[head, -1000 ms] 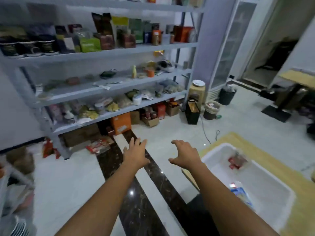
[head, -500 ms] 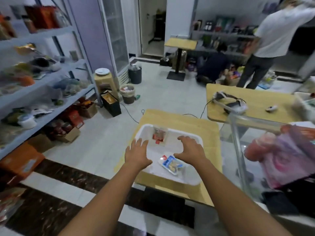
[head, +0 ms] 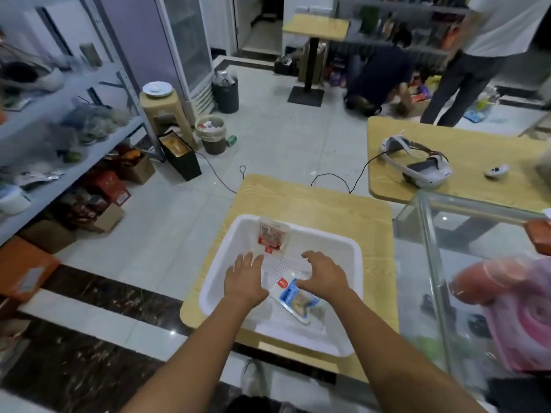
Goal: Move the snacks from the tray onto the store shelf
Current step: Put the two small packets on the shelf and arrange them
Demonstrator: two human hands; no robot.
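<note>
Head view, pick-up step at the tray. Both hands are over the white tray point(head: 334, 236), which sits on the wooden bench point(head: 313, 201). The left hand point(head: 244, 278) is palm-down with fingers straight and spread, and holds nothing. The right hand point(head: 323, 278) is arched, its fingers loosely bent and its thumb at the upper edge of the blue-and-white snack packet point(head: 293, 298). It has not closed around the packet (whether the thumb actually touches the film cannot be told).

That packet lies flat on the perforated tray floor, partly under the right hand. A second, red-labelled snack packet point(head: 271, 235) leans upright against the far wall of the tray, just beyond the left fingertips. The store shelf point(head: 74, 175) stands well apart to the left, across open floor.

Judged step: reaching for the next snacks, with two left to move. The next move calls for pinching the flat packet by an edge, since thin film gives little to grip. The upright packet is the likelier target for the left hand.
</note>
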